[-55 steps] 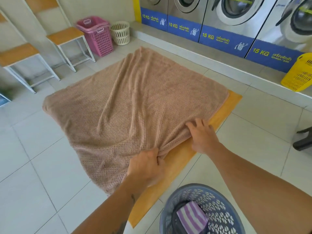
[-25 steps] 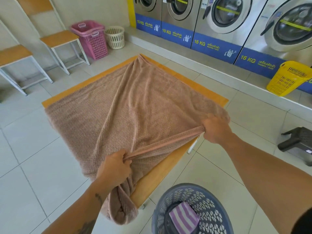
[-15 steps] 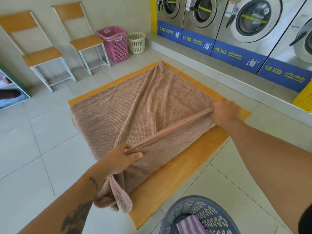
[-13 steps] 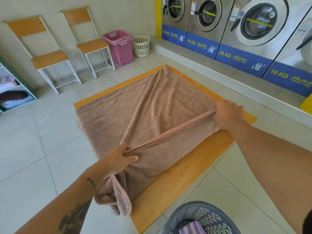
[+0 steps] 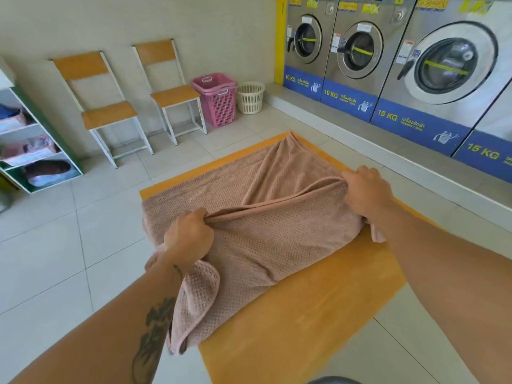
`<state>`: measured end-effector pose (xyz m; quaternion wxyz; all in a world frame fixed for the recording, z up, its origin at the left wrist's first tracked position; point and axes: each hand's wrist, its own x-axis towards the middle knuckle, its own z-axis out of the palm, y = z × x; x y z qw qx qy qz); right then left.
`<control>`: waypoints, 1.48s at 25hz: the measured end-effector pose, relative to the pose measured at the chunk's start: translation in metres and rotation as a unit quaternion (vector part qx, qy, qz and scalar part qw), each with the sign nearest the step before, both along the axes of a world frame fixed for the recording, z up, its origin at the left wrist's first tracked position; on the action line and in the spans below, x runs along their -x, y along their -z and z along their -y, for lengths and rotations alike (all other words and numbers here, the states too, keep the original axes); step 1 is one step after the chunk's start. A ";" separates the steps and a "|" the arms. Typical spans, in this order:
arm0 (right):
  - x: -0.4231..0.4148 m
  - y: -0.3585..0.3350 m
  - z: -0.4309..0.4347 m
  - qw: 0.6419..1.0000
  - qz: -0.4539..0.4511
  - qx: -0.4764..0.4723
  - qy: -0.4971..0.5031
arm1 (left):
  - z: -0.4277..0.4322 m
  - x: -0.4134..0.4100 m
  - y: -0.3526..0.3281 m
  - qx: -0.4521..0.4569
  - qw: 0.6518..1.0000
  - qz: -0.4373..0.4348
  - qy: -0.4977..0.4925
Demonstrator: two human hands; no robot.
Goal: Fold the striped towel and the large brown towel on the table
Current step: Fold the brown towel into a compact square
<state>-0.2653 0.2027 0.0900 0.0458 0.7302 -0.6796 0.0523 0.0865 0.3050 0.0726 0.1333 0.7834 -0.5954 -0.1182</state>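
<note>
The large brown towel (image 5: 266, 228) lies on the orange table (image 5: 318, 306), its near edge lifted off the surface. My left hand (image 5: 188, 239) grips that raised hem at the near left, with a loose corner drooping beneath my wrist. My right hand (image 5: 363, 191) grips the same hem at the right side. The hem stretches taut between both hands, above the part of the towel that still lies flat. The striped towel is out of view.
Washing machines (image 5: 448, 65) line the right wall on a raised step. Two chairs (image 5: 108, 115), a pink basket (image 5: 217, 98) and a cream basket (image 5: 250, 97) stand at the back wall. A shelf unit (image 5: 33, 151) is at the left. A grey basket rim (image 5: 332, 380) shows at the bottom.
Both hands have carried the towel's near edge up and away from me, baring more of the orange table. The view has tilted up, so the grey basket with the striped towel has dropped out.
</note>
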 end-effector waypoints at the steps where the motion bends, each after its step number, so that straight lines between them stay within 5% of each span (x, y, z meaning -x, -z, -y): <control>1: -0.004 -0.004 0.009 1.000 -0.008 0.001 -0.003 | 0.006 -0.004 0.001 0.027 1.000 0.006 0.000; 9: -0.087 -0.025 0.115 0.999 -0.026 0.011 -0.033 | 0.101 -0.082 0.025 0.132 0.989 0.061 -0.001; 19: -0.219 0.033 0.273 0.988 -0.118 -0.008 -0.095 | 0.242 -0.186 0.100 0.087 0.996 0.035 -0.013; 24: -0.243 0.076 0.291 0.987 -0.134 -0.043 -0.076 | 0.251 -0.197 0.132 -0.002 0.999 0.041 0.005; 29: -0.239 0.070 0.313 0.989 -0.144 -0.027 -0.035 | 0.242 -0.205 0.151 0.048 0.998 0.047 0.015; 32: -0.231 0.065 0.310 0.984 -0.147 -0.101 0.030 | 0.243 -0.205 0.156 0.044 0.997 0.057 0.016; 37: -0.222 0.071 0.246 0.988 -0.011 -0.140 0.062 | 0.235 -0.209 0.137 0.007 0.998 0.063 0.010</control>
